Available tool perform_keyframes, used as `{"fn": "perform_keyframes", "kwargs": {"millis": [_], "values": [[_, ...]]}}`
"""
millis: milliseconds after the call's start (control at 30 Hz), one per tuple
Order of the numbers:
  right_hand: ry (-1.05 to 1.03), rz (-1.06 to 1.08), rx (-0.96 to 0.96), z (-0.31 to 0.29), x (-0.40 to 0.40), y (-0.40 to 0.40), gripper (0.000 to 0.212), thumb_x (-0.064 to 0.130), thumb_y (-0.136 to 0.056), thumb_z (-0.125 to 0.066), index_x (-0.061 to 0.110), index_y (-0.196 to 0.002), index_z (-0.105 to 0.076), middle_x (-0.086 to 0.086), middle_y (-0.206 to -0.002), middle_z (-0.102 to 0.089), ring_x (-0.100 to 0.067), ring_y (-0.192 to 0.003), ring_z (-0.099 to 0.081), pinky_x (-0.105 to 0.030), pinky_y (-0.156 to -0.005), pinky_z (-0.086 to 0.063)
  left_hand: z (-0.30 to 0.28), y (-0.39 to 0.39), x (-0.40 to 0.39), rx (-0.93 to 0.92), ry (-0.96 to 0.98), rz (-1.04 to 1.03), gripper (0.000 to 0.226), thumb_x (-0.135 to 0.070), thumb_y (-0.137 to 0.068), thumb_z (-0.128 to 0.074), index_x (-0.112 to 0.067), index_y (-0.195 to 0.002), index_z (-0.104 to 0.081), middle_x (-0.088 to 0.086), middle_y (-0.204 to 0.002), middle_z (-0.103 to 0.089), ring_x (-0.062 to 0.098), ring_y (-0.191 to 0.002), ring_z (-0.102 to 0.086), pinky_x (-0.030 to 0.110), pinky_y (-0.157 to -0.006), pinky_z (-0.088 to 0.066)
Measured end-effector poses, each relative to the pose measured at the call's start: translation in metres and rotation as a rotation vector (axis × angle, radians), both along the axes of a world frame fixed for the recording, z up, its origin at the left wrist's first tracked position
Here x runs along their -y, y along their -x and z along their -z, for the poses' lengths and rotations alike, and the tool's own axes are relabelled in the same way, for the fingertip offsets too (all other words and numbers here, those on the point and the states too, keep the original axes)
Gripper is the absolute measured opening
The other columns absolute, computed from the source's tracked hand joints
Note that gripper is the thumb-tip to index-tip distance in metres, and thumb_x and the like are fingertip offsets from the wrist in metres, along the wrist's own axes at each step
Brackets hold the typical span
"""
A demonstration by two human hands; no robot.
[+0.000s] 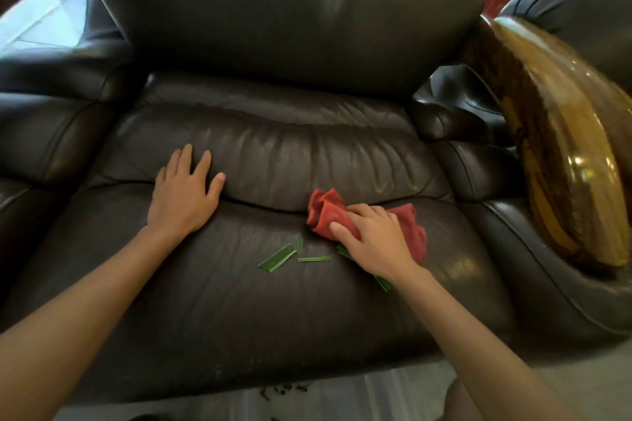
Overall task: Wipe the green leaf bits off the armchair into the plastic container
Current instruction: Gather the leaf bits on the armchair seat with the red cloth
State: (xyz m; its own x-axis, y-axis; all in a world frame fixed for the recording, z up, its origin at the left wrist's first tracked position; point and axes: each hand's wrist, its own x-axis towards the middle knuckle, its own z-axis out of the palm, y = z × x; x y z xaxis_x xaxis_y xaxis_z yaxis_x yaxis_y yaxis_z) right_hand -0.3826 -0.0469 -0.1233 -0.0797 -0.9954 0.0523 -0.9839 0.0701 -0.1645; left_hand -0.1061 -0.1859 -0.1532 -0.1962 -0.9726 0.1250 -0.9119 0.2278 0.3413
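A dark brown leather armchair (239, 311) fills the view. Several green leaf bits (277, 258) lie on the front half of its seat, just left of my right hand; more poke out from under that hand and wrist. My right hand (374, 243) presses a crumpled red cloth (325, 212) flat on the seat, fingers gripping it. My left hand (184, 195) rests flat on the seat to the left, fingers spread, holding nothing. No plastic container is visible.
The padded left armrest (44, 140) and right armrest (506, 232) flank the seat. A glossy wooden piece (567, 154) leans over the right armrest. Pale floor (342, 396) with dark crumbs shows below the seat's front edge.
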Motion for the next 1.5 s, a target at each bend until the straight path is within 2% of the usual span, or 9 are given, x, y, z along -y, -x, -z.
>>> {"fn": "perform_keyframes", "kwargs": {"millis": [233,433,567,667,767,900,1167,1300,1500], "values": [[0.049,-0.125,0.200,-0.016,0.000,-0.020,0.037,0.048,-0.092,-0.045,0.020,-0.106,-0.065,-0.001,-0.107,-0.063,-0.024,-0.099,-0.054,-0.039,-0.085,-0.040,-0.003,-0.001,-0.002,-0.002,-0.001,-0.003,0.060,-0.046,-0.096,-0.031,-0.014,-0.147,-0.030,0.019,-0.157,-0.020,0.033,-0.146,-0.015,0.049,-0.118,-0.019],[0.265,0.104,0.252,-0.048,0.001,0.037,0.035,0.051,-0.089,-0.047,0.024,-0.073,-0.062,-0.003,-0.073,-0.060,-0.028,-0.075,-0.061,-0.035,-0.064,-0.042,-0.004,0.000,-0.002,-0.003,0.002,0.004,0.059,-0.044,-0.096,-0.032,-0.013,-0.147,-0.032,0.020,-0.157,-0.021,0.033,-0.145,-0.017,0.050,-0.117,-0.020],[0.102,0.301,-0.006,-0.048,-0.010,0.087,0.063,0.065,-0.085,-0.029,0.017,-0.103,-0.065,-0.017,-0.098,-0.064,-0.038,-0.095,-0.060,-0.040,-0.076,-0.043,-0.003,0.000,-0.001,-0.009,0.005,0.008,0.059,-0.044,-0.096,-0.033,-0.012,-0.146,-0.033,0.021,-0.156,-0.022,0.034,-0.145,-0.018,0.051,-0.117,-0.021],[-0.121,0.406,-0.085,-0.036,-0.027,0.108,0.070,0.072,-0.083,-0.023,0.030,-0.135,-0.043,-0.013,-0.135,-0.048,-0.038,-0.123,-0.043,-0.049,-0.098,-0.037,-0.003,-0.001,-0.001,-0.010,0.004,0.008,0.060,-0.045,-0.096,-0.032,-0.012,-0.146,-0.032,0.021,-0.156,-0.022,0.034,-0.145,-0.017,0.050,-0.116,-0.021],[-0.097,0.256,-0.198,-0.024,-0.044,0.110,0.074,0.073,-0.081,-0.027,0.036,-0.145,-0.023,-0.003,-0.158,-0.019,-0.029,-0.144,-0.012,-0.053,-0.111,-0.020,-0.004,0.000,-0.001,-0.011,0.007,0.007,0.059,-0.044,-0.096,-0.033,-0.011,-0.145,-0.033,0.021,-0.156,-0.023,0.035,-0.145,-0.018,0.051,-0.116,-0.021],[-0.144,0.107,-0.045,-0.005,-0.052,0.093,0.079,0.072,-0.080,-0.019,0.033,-0.148,-0.006,0.004,-0.160,-0.001,-0.014,-0.145,0.009,-0.046,-0.116,0.000,-0.005,0.000,-0.003,-0.011,-0.009,0.015,0.059,-0.043,-0.097,-0.031,-0.011,-0.146,-0.032,0.022,-0.156,-0.021,0.035,-0.145,-0.016,0.051,-0.116,-0.021],[-0.050,0.124,-0.021,0.004,-0.017,0.042,0.056,0.047,-0.095,-0.033,0.021,-0.145,-0.029,-0.003,-0.156,-0.027,-0.017,-0.144,-0.016,-0.047,-0.116,-0.001,-0.017,0.008,-0.029,0.001,-0.070,0.086,0.054,-0.031,-0.098,-0.038,-0.005,-0.145,-0.034,0.022,-0.156,-0.023,0.035,-0.144,-0.020,0.047,-0.118,-0.021],[0.002,0.087,-0.040,0.003,-0.001,0.010,0.050,0.041,-0.095,-0.035,0.018,-0.139,-0.040,-0.010,-0.148,-0.041,-0.023,-0.138,-0.033,-0.045,-0.115,-0.006,-0.019,0.016,-0.074,0.021,-0.114,0.206,0.048,-0.032,-0.100,-0.031,-0.016,-0.144,-0.038,0.006,-0.156,-0.030,0.023,-0.145,-0.022,0.044,-0.118,-0.013],[0.046,-0.050,0.034,-0.001,-0.004,-0.012,0.043,0.036,-0.095,-0.039,0.019,-0.133,-0.050,-0.007,-0.142,-0.049,-0.021,-0.134,-0.040,-0.044,-0.115,-0.010,-0.017,0.016,-0.123,-0.164,-0.032,0.209,0.051,-0.035,-0.099,-0.023,-0.017,-0.143,-0.040,-0.001,-0.149,-0.043,0.015,-0.143,-0.028,0.035,-0.118,-0.012]]}}
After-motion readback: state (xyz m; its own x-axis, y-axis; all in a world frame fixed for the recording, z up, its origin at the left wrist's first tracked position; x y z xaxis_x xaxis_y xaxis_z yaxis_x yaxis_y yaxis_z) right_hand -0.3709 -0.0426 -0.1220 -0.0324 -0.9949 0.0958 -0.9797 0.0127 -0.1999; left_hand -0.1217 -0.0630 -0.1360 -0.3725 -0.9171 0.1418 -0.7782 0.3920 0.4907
